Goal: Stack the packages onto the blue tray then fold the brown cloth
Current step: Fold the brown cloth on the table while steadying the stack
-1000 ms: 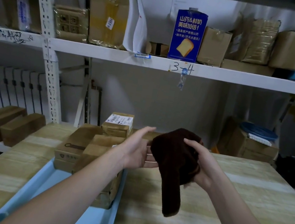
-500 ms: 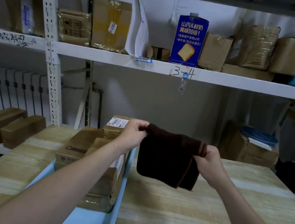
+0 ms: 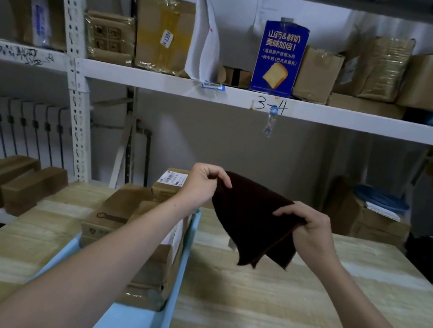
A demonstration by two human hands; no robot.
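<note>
A: What is closest to the camera?

B: Two bare forearms reaching out over a wooden table (image 3: 285, 306). At its left side lies a blue tray (image 3: 134, 326), and the packages (image 3: 138, 237) are stacked on it, brown cardboard boxes, the topmost with a white label.

A: And the hands?

B: Both are raised above the table and hold the brown cloth (image 3: 251, 222) in the air between them. The left hand (image 3: 201, 183) pinches the cloth's upper left corner between thumb and fingers. The right hand (image 3: 310, 229) has its fingers curled round the upper right edge, gripping it.

A: How does the cloth hang?

B: It is doubled over, and its lower corners dangle free above the tabletop, just right of the tray.

A: Farther back?

B: White metal shelves (image 3: 222, 94) with "3-4" written on the edge. On them stand taped cartons and a blue carton (image 3: 280, 59) picturing a slice of bread. Low on the left, more brown boxes (image 3: 15, 183) lie on a shelf.
</note>
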